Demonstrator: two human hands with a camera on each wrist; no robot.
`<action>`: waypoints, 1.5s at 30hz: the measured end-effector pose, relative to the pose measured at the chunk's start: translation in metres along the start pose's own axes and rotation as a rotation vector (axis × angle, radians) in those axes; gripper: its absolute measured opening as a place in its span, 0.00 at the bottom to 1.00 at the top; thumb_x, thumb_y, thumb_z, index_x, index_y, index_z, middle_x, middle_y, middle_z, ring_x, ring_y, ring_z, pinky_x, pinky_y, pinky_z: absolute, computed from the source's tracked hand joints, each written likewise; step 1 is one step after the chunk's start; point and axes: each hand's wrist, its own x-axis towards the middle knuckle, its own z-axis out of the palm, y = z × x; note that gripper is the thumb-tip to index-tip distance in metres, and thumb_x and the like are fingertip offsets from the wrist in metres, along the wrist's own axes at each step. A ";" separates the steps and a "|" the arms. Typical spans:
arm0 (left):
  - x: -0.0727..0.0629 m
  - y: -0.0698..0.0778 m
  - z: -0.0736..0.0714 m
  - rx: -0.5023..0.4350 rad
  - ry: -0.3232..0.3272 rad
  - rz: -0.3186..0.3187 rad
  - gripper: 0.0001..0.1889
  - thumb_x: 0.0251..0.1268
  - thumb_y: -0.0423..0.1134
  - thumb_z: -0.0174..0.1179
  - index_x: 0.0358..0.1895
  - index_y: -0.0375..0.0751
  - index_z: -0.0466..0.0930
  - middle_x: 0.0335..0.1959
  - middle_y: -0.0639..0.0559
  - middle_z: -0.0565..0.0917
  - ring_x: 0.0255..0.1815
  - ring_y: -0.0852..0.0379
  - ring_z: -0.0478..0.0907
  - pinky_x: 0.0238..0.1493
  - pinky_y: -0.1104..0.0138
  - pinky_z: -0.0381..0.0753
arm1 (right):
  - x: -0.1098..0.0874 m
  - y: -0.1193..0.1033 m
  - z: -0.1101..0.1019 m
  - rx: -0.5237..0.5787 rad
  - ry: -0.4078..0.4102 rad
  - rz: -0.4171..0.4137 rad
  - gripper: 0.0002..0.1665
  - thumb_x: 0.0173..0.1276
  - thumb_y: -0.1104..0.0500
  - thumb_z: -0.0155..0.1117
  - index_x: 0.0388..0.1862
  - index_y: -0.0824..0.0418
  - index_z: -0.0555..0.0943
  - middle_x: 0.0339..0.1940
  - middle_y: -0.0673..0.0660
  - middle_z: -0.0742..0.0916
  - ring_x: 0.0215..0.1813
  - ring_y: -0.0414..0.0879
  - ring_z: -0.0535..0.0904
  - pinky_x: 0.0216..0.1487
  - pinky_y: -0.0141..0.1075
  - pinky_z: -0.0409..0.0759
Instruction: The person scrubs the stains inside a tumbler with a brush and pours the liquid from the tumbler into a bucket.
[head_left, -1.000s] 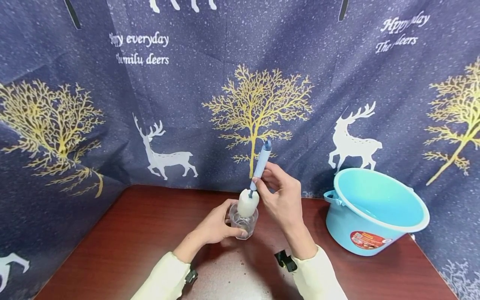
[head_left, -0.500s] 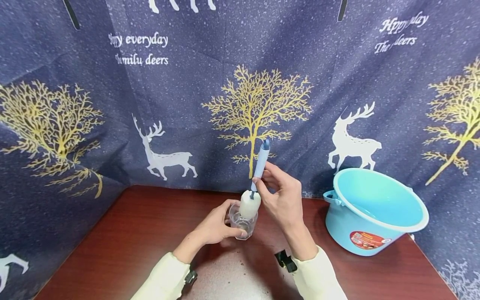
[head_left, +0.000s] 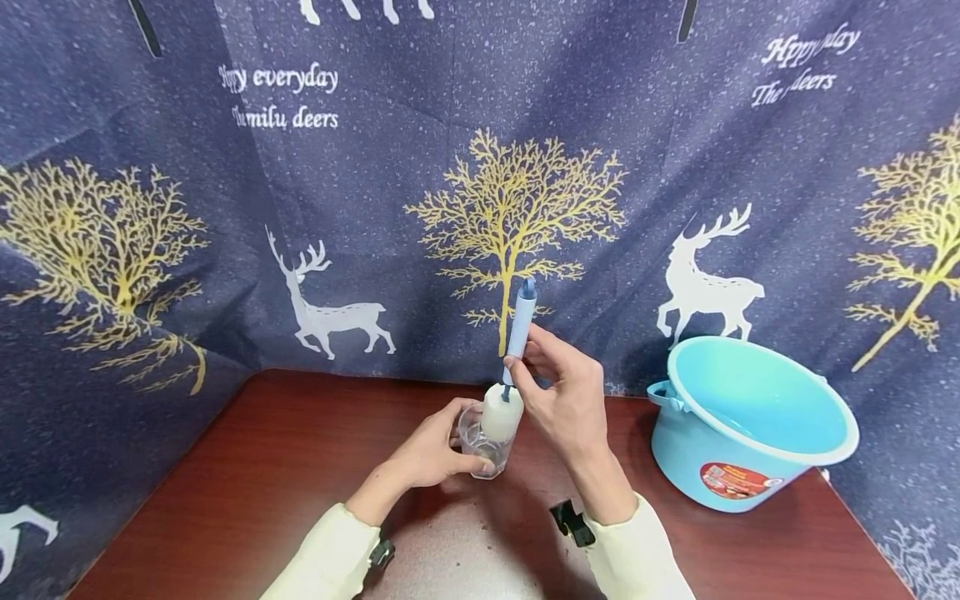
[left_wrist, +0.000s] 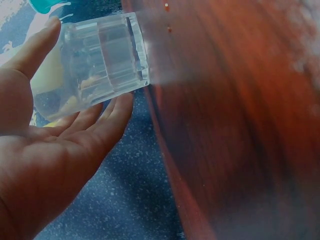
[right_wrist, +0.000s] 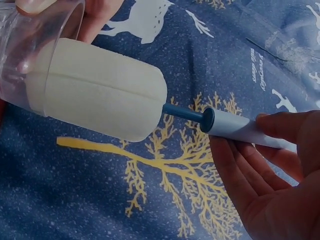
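My left hand [head_left: 429,450] grips a clear plastic cup [left_wrist: 107,57], thumb on one side and fingers on the other. In the head view the cup stands on the table. With thumb and fingers my right hand [head_left: 566,387] pinches the light blue handle of a sponge cup brush [right_wrist: 240,130]. A thin dark blue stem joins the handle to the brush's white sponge head [right_wrist: 105,90]. The lower part of that sponge is inside the cup's mouth, while its upper part sticks out above the rim. The brush leans slightly to the right.
A light blue bucket [head_left: 750,425] with a red label stands at the right of the reddish-brown table [head_left: 300,433]. Behind the table hangs a dark blue cloth [head_left: 420,100] printed with deer and trees. Small drops lie on the tabletop.
The sponge head has shifted slightly right and down in the cup, and the handle's top has tipped a little left, so the brush is more upright. The left hand and cup stay put.
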 end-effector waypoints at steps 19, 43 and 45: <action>-0.002 0.000 0.000 0.016 0.003 -0.011 0.44 0.52 0.42 0.85 0.71 0.39 0.69 0.61 0.46 0.81 0.57 0.52 0.82 0.59 0.58 0.83 | -0.002 -0.004 0.001 0.018 -0.014 0.018 0.25 0.67 0.69 0.76 0.62 0.59 0.87 0.37 0.56 0.92 0.40 0.46 0.91 0.44 0.39 0.90; 0.000 0.001 0.002 -0.041 0.003 -0.019 0.44 0.52 0.38 0.84 0.71 0.37 0.69 0.58 0.46 0.83 0.57 0.52 0.84 0.61 0.56 0.83 | -0.004 -0.006 0.007 0.058 -0.030 0.057 0.22 0.66 0.68 0.77 0.59 0.58 0.88 0.36 0.55 0.92 0.37 0.45 0.91 0.42 0.36 0.90; 0.000 0.002 0.001 -0.035 0.004 -0.020 0.43 0.51 0.38 0.84 0.70 0.37 0.69 0.57 0.47 0.83 0.56 0.53 0.84 0.60 0.57 0.83 | -0.003 -0.007 0.007 0.073 -0.033 0.059 0.22 0.66 0.69 0.77 0.59 0.59 0.87 0.35 0.56 0.92 0.38 0.45 0.91 0.42 0.36 0.90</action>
